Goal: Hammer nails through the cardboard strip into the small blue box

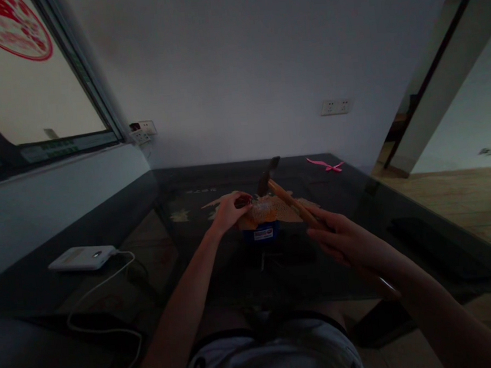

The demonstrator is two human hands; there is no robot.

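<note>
My right hand [338, 236] grips the wooden handle of a hammer [291, 202], whose dark head [269, 175] is raised over the middle of the dark glass table [357, 198]. My left hand [229, 209] is closed in a pinch on a small dark reddish object [243, 201] that I cannot make out. It holds that object on top of an orange-brown lump [264, 209] resting on a blue block with a white label [263, 232]. Brownish paper [288, 210] spreads out beneath them.
A white device [81, 257] with a white cable [107, 319] lies at the table's left side. A pink ribbon [325, 165] lies at the far right corner. Wall sockets [335, 106] are behind, a window is at the left, and a doorway opens at the right.
</note>
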